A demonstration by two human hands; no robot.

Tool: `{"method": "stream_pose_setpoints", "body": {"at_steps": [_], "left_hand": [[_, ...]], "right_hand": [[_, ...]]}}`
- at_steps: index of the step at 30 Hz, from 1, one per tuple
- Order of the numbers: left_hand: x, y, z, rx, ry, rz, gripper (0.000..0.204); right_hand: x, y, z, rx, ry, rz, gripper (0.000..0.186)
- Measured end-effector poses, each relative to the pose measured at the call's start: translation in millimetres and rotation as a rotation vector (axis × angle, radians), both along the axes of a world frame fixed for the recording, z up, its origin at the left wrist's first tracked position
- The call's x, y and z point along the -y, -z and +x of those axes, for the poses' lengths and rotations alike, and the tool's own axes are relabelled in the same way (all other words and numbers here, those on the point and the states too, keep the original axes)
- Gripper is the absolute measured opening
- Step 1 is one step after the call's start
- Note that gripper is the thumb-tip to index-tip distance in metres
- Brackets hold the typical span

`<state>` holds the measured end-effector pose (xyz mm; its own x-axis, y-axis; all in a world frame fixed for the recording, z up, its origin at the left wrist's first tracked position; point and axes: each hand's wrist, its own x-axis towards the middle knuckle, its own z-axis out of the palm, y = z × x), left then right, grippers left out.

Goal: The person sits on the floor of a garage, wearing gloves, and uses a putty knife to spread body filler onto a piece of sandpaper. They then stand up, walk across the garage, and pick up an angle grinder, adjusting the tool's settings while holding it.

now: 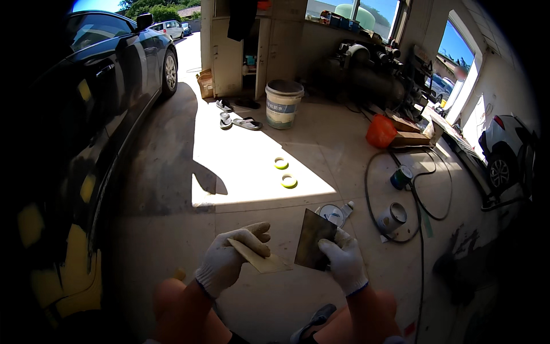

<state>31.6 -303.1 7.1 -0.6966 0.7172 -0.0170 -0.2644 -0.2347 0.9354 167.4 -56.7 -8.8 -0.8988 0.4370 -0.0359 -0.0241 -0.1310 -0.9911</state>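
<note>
My left hand (224,261), in a white knitted glove, grips a thin beige putty spreader (260,259) that tilts down toward the right. In my gloved right hand (345,259) a dark, smudged rectangular plate (315,239) is held upright, the thumb pressed on its face. The two flat tools are close together but apart. Just behind the plate stands a round tin (331,214), partly hidden, with a small white tube (348,207) beside it. To my left, the side of a dark car (106,86) carries yellow filler patches (77,269).
Two green tape rolls (289,181) lie on the sunlit floor. Beyond them are slippers (247,123) and a large bucket (283,106). On the right, a black hose (368,195) loops round open cans (392,217), near an orange bucket (381,132). A white car (510,143) stands far right.
</note>
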Motion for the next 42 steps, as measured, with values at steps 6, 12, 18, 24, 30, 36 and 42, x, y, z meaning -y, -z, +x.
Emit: {"method": "stream_pose_setpoints", "body": {"at_steps": [6, 12, 18, 24, 30, 36, 42], "left_hand": [[-19, 33, 24, 0.100, 0.287, -0.198, 0.012], [-20, 29, 20, 0.171, 0.133, -0.102, 0.014], [2, -2, -9, 0.329, -0.179, 0.079, 0.026], [-18, 2, 12, 0.468, -0.116, 0.023, 0.044], [-48, 36, 71, 0.290, -0.007, -0.089, 0.042], [-46, 21, 73, 0.371, -0.131, 0.009, 0.038], [-29, 2, 28, 0.605, -0.268, 0.147, 0.031]], "right_hand": [[18, -1, -5, -0.040, -0.076, 0.275, 0.024], [22, -8, -6, 0.096, -0.182, 1.007, 0.025], [-5, 9, -3, 0.360, -0.110, 0.812, 0.029], [-2, 14, -7, -0.062, -0.012, -0.520, 0.042], [32, 18, -12, 0.085, -0.129, -0.775, 0.070], [40, 61, -4, 0.067, -0.106, -0.840, 0.070], [77, 61, 4, 0.332, -0.513, 0.334, 0.056]]}}
